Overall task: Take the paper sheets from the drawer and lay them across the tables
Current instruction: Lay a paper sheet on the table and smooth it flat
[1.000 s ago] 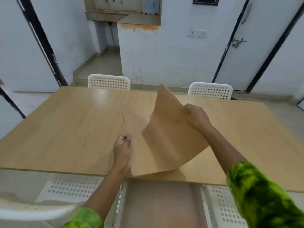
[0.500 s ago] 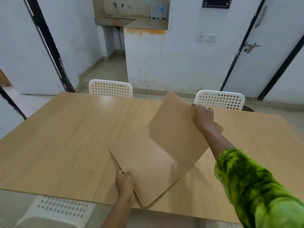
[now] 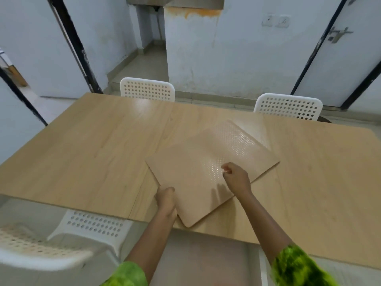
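Note:
A tan sheet [image 3: 198,178] with rounded corners lies flat and turned at an angle on the wooden tables [image 3: 82,153], across the seam between them. Its near corner reaches almost to the front edge. My left hand [image 3: 166,200] grips the sheet's near left edge. My right hand [image 3: 237,178] hovers over the middle of the sheet, fingers loosely curled, holding nothing. Below the table edge, between my arms, the open drawer [image 3: 198,259] shows a pale inside.
Two white perforated chairs [image 3: 147,89] [image 3: 288,106] stand at the far side of the tables. Another white chair [image 3: 90,228] sits at the near left, with a seat back [image 3: 31,256] in the bottom left corner. Doors and a white wall lie beyond.
The sheet, earlier curled up and held at its far edge by my right hand, now lies flat. My right hand has let go and drawn back over the middle.

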